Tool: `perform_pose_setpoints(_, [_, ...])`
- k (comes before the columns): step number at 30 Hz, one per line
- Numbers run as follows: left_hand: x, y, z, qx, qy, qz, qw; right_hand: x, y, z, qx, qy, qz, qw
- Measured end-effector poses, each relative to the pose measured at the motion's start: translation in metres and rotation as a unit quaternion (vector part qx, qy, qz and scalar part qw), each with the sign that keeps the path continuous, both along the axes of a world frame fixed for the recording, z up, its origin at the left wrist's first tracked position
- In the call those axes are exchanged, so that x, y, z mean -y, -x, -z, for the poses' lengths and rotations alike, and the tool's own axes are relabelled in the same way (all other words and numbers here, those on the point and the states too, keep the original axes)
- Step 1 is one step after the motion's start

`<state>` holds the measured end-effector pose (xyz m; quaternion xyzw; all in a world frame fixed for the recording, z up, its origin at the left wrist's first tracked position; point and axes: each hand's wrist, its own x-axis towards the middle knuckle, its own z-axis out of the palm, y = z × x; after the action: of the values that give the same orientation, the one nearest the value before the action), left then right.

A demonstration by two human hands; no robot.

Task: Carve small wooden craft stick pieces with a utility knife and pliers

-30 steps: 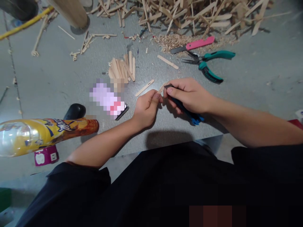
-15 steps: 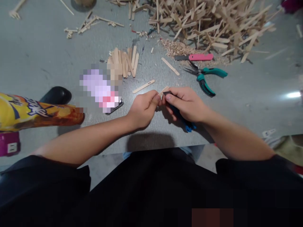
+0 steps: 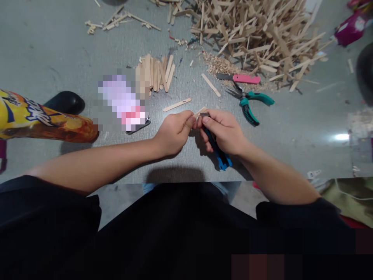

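Over the near part of the table, my left hand is closed, pinching a wooden craft stick between thumb and fingers. My right hand, close beside it, is wrapped round a blue-and-black utility knife. The knife's dark front end meets the stick between the two hands; my fingers partly hide the contact. Just beyond my left hand lies a loose craft stick with a slot near one end. Another plain stick lies farther off. Pliers with green handles rest beyond my right hand.
A large heap of craft sticks fills the back right, with wood shavings and a pink-handled knife at its near edge. A row of sticks, a blurred-out phone and a yellow snack packet lie leftward.
The camera view has shifted slightly. The rear of the utility knife has swung lower and shows more below my right hand. Both hands keep their grips at the stick.
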<state>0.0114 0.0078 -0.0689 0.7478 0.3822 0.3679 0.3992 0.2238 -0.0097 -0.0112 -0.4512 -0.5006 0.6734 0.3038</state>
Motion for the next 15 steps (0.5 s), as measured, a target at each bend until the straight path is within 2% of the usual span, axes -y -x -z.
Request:
perform_pose_setpoints(5, [0.0007, -0.0005, 0.0018, -0.015, -0.022, -0.006, 1.000, -0.0013, 0.0003, -0.0017, 0.018, -0.006, -0.003, 1.000])
perform_pose_setpoints(10, [0.0032, -0.0016, 0.0045, -0.058, -0.059, -0.024, 0.996, 0.0028, 0.0057, -0.0005, 0.043, -0.014, 0.024, 0.999])
perform_pose_setpoints(15, [0.0050, -0.0021, 0.0058, -0.101, -0.069, -0.041, 0.992, 0.0052, 0.0092, 0.0024, 0.046, 0.022, 0.029, 0.998])
